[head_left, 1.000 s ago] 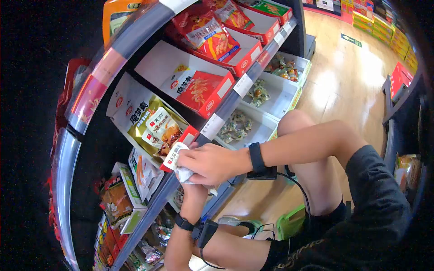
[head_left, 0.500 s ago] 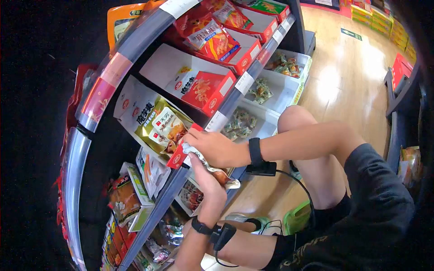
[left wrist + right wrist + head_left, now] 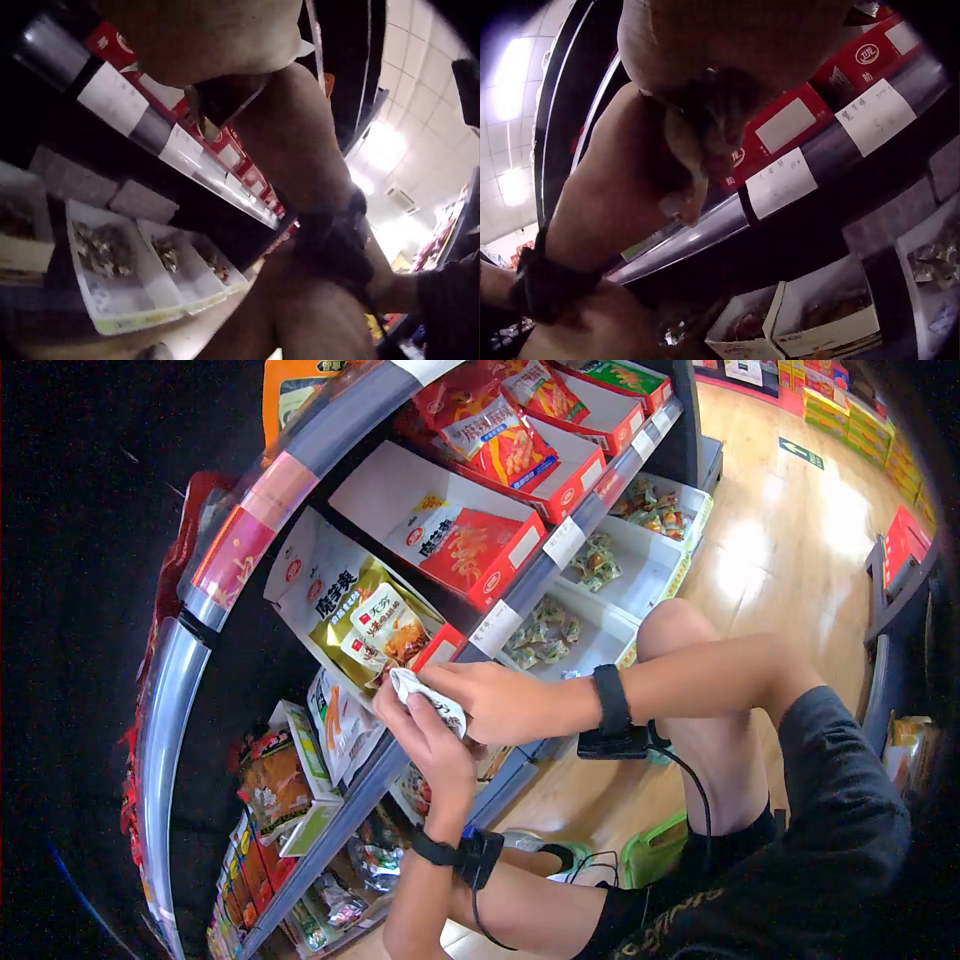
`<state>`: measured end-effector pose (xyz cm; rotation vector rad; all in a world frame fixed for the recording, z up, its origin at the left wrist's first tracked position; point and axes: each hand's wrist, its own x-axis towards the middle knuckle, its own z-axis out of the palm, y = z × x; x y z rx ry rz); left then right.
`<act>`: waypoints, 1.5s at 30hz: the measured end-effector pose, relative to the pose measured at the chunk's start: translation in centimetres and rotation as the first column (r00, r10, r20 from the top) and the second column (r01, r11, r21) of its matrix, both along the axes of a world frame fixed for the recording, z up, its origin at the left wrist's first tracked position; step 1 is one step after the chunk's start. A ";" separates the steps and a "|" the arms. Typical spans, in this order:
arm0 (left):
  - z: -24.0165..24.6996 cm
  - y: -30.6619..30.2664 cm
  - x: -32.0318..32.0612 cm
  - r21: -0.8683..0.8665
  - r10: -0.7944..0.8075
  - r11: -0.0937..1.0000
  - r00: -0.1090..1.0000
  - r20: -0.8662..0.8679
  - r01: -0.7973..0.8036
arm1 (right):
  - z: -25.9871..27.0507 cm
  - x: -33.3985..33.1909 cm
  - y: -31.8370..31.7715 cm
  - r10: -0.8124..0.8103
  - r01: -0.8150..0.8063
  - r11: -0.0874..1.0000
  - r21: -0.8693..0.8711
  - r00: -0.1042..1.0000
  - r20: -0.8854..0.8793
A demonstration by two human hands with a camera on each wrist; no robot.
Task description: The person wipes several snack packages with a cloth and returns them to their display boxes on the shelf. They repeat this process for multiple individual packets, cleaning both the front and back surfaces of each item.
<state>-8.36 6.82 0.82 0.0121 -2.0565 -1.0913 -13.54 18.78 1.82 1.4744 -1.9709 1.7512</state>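
Note:
A small white foil packet with dark lettering [image 3: 432, 698] is between the two hands, just beyond the front of a red-edged box [image 3: 440, 650]. My left hand [image 3: 435, 745] grips it from below, thumb laid along it. The right hand [image 3: 510, 702] has its fingers curled at the packet's other side, partly hiding it. Similar white and brown packets [image 3: 385, 622] lie in that box on a green-gold bag. In the right wrist view, part of the held packet [image 3: 686, 142] hangs between the hands; the fingers are mostly in shadow.
More red boxes with snack bags [image 3: 500, 445] run along the upper shelf, behind price labels [image 3: 497, 628]. Lower white trays [image 3: 625, 575] hold small wrapped pieces. A curved clear shelf edge [image 3: 165, 760] stands at the left. A green basket [image 3: 655, 850] is near the feet.
The packet has turned: its brown end, visible half a second ago, is now hidden and its white lettered face shows. The left hand has moved up and left around it.

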 end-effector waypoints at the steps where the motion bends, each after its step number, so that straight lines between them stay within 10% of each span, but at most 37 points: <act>1: 0.2 -0.4 0.0 -0.084 0.000 0.996 1.000 -0.005 0.000 | 0.4 0.2 0.4 0.004 -0.004 1.000 0.005 1.000 0.004; 8: 0.1 -1.3 -1.6 -0.200 -0.087 0.977 0.996 -0.024 0.081 | 0.8 -1.9 1.0 -0.005 0.009 0.999 -0.038 0.995 0.104; 15: 1.4 -2.9 -0.5 -0.250 -0.036 0.968 0.995 -0.091 0.012 | 1.7 -4.5 2.7 0.380 -0.269 0.923 -0.275 0.745 0.547; 17: 1.9 -2.5 0.4 0.206 -0.185 0.956 0.974 -0.134 0.210 | 1.4 -4.7 3.3 0.115 -0.119 0.993 0.011 0.977 0.180; 19: 2.1 -2.7 1.1 0.132 -0.231 0.956 0.949 -0.216 0.263 | 1.2 -4.4 3.6 0.042 -0.034 0.974 0.222 0.999 -0.033; 26: 2.1 -1.3 1.5 -0.376 -0.306 0.900 0.934 -0.185 0.221 | -1.5 -1.0 -0.2 0.219 -0.255 0.940 0.225 0.960 0.173; 45: 3.2 -1.4 2.5 -0.554 -0.147 0.829 0.985 -0.086 0.076 | 3.2 -2.6 3.6 0.460 -0.608 0.789 0.084 0.677 0.574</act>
